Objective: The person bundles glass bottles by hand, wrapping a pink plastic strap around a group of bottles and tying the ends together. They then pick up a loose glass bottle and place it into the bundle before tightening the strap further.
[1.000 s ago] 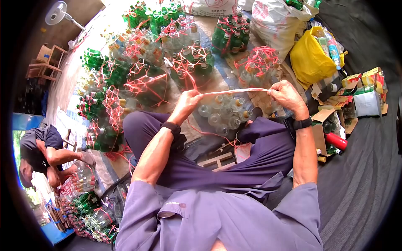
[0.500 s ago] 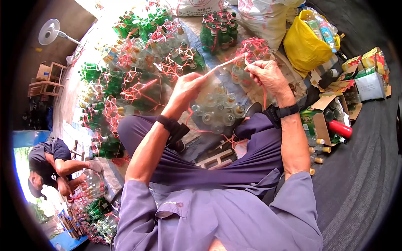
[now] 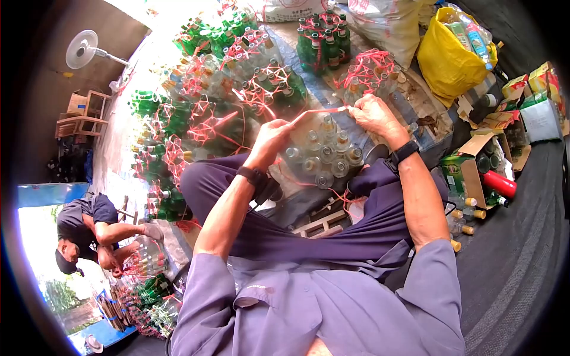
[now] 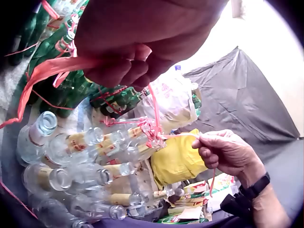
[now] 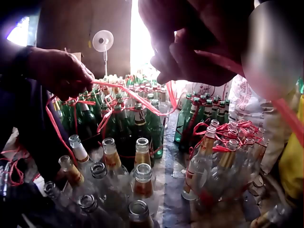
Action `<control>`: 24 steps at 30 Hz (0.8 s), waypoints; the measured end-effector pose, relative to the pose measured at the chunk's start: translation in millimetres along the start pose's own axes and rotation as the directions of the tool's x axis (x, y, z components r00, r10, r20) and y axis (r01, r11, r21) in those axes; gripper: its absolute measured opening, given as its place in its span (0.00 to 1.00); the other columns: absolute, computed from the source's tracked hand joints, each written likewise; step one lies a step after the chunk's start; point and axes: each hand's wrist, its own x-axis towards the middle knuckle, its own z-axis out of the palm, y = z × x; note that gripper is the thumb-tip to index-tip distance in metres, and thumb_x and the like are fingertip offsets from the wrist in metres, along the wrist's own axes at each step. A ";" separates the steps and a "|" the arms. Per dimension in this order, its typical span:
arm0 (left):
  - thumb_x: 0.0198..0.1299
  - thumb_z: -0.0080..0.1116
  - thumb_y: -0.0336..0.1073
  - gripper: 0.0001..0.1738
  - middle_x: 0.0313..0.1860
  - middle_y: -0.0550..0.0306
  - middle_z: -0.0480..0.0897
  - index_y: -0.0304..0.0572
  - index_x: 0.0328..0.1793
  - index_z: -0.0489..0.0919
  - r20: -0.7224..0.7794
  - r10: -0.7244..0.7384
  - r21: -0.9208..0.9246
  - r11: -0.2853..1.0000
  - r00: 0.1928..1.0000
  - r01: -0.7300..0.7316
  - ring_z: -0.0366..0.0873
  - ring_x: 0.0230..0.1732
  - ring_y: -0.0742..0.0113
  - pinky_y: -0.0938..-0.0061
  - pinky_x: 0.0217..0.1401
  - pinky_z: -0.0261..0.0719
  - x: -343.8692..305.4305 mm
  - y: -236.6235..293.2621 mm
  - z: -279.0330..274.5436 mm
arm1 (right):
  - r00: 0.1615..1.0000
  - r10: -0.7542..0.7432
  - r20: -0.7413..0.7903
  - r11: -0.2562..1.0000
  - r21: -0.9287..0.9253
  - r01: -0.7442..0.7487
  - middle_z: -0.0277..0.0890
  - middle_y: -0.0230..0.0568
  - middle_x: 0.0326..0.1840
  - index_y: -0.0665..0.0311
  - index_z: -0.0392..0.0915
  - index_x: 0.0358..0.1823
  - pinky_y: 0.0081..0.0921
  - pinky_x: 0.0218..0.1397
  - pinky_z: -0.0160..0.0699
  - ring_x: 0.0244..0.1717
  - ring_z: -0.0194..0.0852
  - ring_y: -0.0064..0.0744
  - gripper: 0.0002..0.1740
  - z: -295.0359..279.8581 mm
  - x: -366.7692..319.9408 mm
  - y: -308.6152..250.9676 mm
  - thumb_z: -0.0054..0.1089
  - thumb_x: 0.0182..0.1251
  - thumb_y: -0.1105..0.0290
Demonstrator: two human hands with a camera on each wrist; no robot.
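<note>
Pink plastic twine (image 3: 317, 111) runs between the two hands above a cluster of clear glass bottles (image 3: 328, 155). At its left end the left hand (image 3: 270, 141) grips it with curled fingers, seen large and dark in the left wrist view (image 4: 137, 42). The right hand (image 3: 375, 118) pinches the other end between thumb and fingers; in the left wrist view a tail of twine hangs below this hand (image 4: 225, 152). Between the hands the twine sags in the right wrist view (image 5: 137, 97). The clear bottles stand upright, close together, with no twine seen around their necks.
Green and clear bottle bundles tied with pink twine (image 3: 270, 89) fill the left and far floor. A yellow bag (image 3: 454, 59), white sacks (image 3: 386, 26) and an open carton (image 3: 472, 169) lie right. Another person (image 3: 98, 228) sits at left; a fan (image 3: 83, 50) stands behind.
The right hand has come in toward the left hand from its wider position, and the stretched twine between them is shorter. The head view has also shifted slightly.
</note>
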 end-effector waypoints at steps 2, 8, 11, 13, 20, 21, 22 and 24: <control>0.66 0.58 0.36 0.07 0.20 0.68 0.72 0.41 0.39 0.79 -0.033 -0.015 0.013 1.000 0.999 0.016 0.63 0.15 0.83 0.86 0.15 0.57 5.4 -14.9 -10.0 | 1.000 -0.016 0.000 0.997 -0.075 0.016 0.77 0.61 0.31 0.70 0.82 0.29 0.46 0.46 0.76 0.40 0.78 0.59 0.17 10.9 9.2 8.2 0.57 0.59 0.59; 0.62 0.59 0.35 0.06 0.20 0.68 0.75 0.41 0.39 0.80 -0.139 -0.022 0.187 0.981 0.990 0.048 0.63 0.16 0.83 0.83 0.16 0.57 30.1 -63.3 -44.1 | 0.995 0.089 0.047 0.972 -0.220 -0.076 0.79 0.60 0.35 0.67 0.82 0.30 0.46 0.50 0.77 0.44 0.77 0.61 0.16 42.1 22.9 43.9 0.57 0.57 0.60; 0.62 0.59 0.34 0.06 0.21 0.67 0.76 0.40 0.39 0.80 -0.111 -0.074 0.107 0.990 0.991 0.086 0.64 0.16 0.82 0.83 0.16 0.57 34.5 -95.2 -50.3 | 0.991 0.131 0.036 0.955 -0.274 -0.117 0.79 0.60 0.36 0.68 0.82 0.30 0.46 0.51 0.76 0.45 0.78 0.60 0.16 49.4 22.7 53.7 0.57 0.56 0.60; 0.62 0.59 0.33 0.06 0.20 0.66 0.76 0.39 0.38 0.80 -0.084 -0.164 0.117 0.978 0.983 0.174 0.65 0.16 0.82 0.84 0.16 0.59 39.7 -108.6 -50.9 | 0.984 0.168 0.059 0.964 -0.220 -0.152 0.80 0.60 0.35 0.68 0.83 0.30 0.45 0.51 0.76 0.45 0.78 0.59 0.16 52.0 24.3 58.0 0.58 0.57 0.60; 0.58 0.60 0.35 0.11 0.23 0.63 0.77 0.35 0.41 0.83 -0.079 -0.102 0.113 0.987 0.992 0.111 0.70 0.23 0.76 0.78 0.23 0.64 51.2 -107.8 -48.0 | 0.973 0.222 0.056 0.964 -0.159 -0.211 0.80 0.56 0.30 0.68 0.84 0.32 0.41 0.45 0.77 0.37 0.81 0.52 0.17 54.5 25.3 67.4 0.61 0.57 0.59; 0.58 0.60 0.35 0.11 0.23 0.64 0.77 0.35 0.42 0.83 -0.083 -0.085 0.091 0.992 0.993 0.093 0.70 0.23 0.77 0.78 0.23 0.64 53.7 -108.0 -46.5 | 0.974 0.222 0.055 0.964 -0.161 -0.210 0.80 0.56 0.30 0.68 0.84 0.32 0.41 0.45 0.77 0.37 0.81 0.52 0.17 56.8 28.5 70.9 0.61 0.57 0.59; 0.58 0.60 0.35 0.11 0.23 0.64 0.77 0.35 0.42 0.83 -0.081 -0.084 0.091 0.992 0.993 0.091 0.70 0.23 0.77 0.78 0.23 0.64 57.2 -108.3 -44.5 | 0.973 0.210 0.098 0.977 -0.051 -0.206 0.79 0.54 0.27 0.69 0.84 0.32 0.38 0.42 0.77 0.32 0.79 0.47 0.17 58.9 32.2 75.1 0.61 0.57 0.58; 0.62 0.61 0.34 0.07 0.23 0.66 0.78 0.39 0.43 0.81 -0.050 -0.082 -0.077 0.994 0.995 0.078 0.69 0.19 0.81 0.86 0.19 0.62 58.9 -100.8 -38.7 | 0.973 0.141 0.181 0.967 0.184 -0.175 0.75 0.40 0.18 0.68 0.85 0.31 0.26 0.29 0.72 0.20 0.70 0.27 0.16 57.1 34.4 66.1 0.62 0.60 0.60</control>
